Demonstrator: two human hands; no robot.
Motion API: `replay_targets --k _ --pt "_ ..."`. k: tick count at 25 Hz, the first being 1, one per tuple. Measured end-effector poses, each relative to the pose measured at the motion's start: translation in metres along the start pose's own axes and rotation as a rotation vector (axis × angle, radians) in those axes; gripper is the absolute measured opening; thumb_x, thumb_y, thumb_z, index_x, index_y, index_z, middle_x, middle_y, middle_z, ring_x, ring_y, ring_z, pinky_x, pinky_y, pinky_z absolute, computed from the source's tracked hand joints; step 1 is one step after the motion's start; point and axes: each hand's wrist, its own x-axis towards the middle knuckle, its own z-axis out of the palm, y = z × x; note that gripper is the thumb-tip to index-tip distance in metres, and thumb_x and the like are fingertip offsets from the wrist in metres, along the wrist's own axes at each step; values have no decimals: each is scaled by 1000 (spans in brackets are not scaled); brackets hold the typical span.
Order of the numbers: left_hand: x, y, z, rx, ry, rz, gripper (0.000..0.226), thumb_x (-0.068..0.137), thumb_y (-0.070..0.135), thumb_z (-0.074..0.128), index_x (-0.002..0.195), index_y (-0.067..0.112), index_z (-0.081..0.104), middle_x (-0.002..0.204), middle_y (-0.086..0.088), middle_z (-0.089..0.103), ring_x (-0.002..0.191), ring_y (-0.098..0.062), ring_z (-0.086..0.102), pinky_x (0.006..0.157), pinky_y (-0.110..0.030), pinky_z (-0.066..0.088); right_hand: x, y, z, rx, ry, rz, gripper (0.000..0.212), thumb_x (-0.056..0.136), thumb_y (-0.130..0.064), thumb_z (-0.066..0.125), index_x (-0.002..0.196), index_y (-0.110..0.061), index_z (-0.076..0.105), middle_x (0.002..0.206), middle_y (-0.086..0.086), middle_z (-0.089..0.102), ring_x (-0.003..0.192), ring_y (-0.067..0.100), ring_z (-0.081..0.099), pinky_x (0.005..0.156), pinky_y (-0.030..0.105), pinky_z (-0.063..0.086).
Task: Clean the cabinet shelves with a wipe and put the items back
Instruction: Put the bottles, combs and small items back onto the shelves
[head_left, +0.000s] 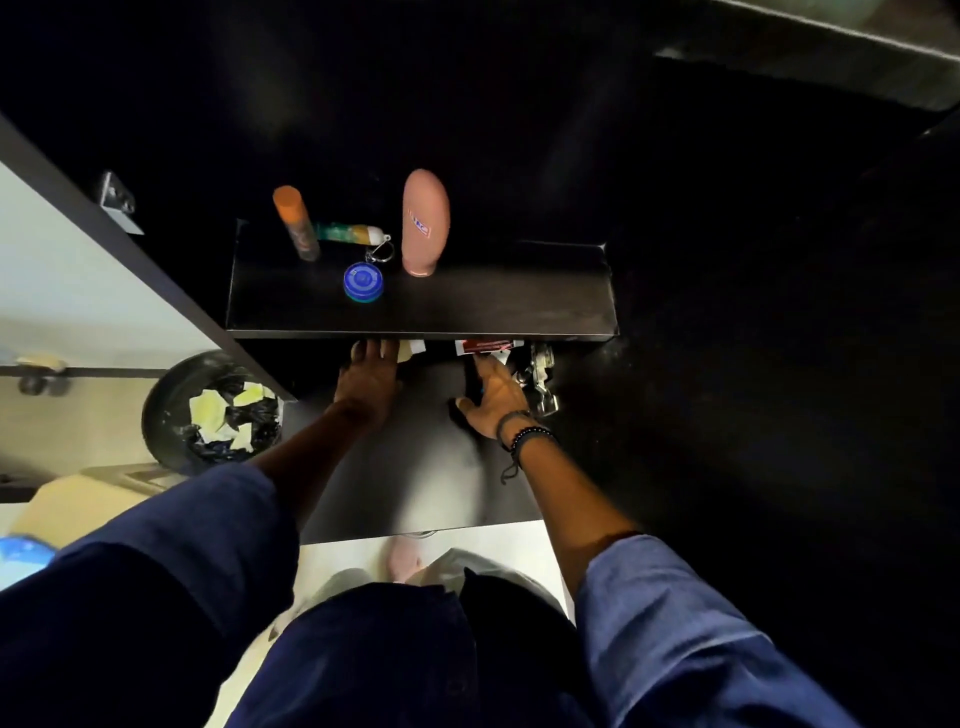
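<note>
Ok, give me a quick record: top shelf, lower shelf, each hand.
upper shelf: orange-capped can, keyring tube, blue tin, pink bottle
lower shelf: red-and-white packet at the back
left hand: reaches under the upper shelf, fingertips hidden
right hand: fingers curled round a dark item beside the hinge
bin: crumpled paper inside

Blue sleeves and a banded wrist

The left sleeve (171, 545) looks dark navy and the right sleeve (685, 639) a lighter, denim-like blue; both end partway along the forearm. Just behind the right hand (493, 395) are a dark beaded bracelet (532, 435) and a grey cord band (511, 421) with a loose tail.
</note>
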Motion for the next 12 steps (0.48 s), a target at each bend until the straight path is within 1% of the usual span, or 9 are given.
replay_targets --k 3,4,6,8,10,11,12 --pt "9 -2 -1 116 -10 29 75 86 16 63 149 21 23 149 -15 31 130 -41 39 99 -51 42 2 -11 5 12 -32 -84 74 88 -25 62 150 -25 21 157 0 21 141 21 30 112 30 31" --pt "9 -2 -2 141 -16 42 76 85 12 63 149 21 24 148 -15 34 128 -41 43 99 -51 42 2 -14 7 22 -41 -110 74 88 -23 62 150 -25 21 158 1 20 142 21 28 113 29 30" --pt "4 -4 -4 117 -47 79 69 88 8 55 149 20 26 144 -18 40 122 -42 48 100 -48 42 -1 -18 14 49 -47 -151 75 87 -16 62 150 -23 22 157 3 21 143 23 27 116 31 27" --pt "-9 -4 -7 42 -57 125 60 91 15 51 147 20 33 138 -16 49 120 -39 51 100 -42 40 -6 -21 19 31 -28 -204 76 85 -14 64 149 -22 24 157 4 23 141 26 29 115 34 29" --pt "-30 1 -17 -97 -20 148 54 87 32 55 139 21 47 130 -12 58 116 -36 56 97 -40 44 -14 -23 20 -47 26 -288 75 83 -16 65 148 -23 28 155 2 29 135 28 37 112 35 34" --pt "-42 3 -24 -164 -5 163 53 84 39 53 133 19 53 126 -11 61 114 -35 58 96 -40 45 -20 -26 19 -93 75 -343 71 83 -19 65 146 -23 32 151 2 36 128 29 43 108 35 37" --pt "-54 4 -31 -198 1 183 52 82 42 52 128 17 58 123 -12 63 113 -34 59 95 -39 46 -28 -29 16 -131 141 -397 65 84 -22 65 143 -23 39 144 3 47 119 30 49 102 37 41"
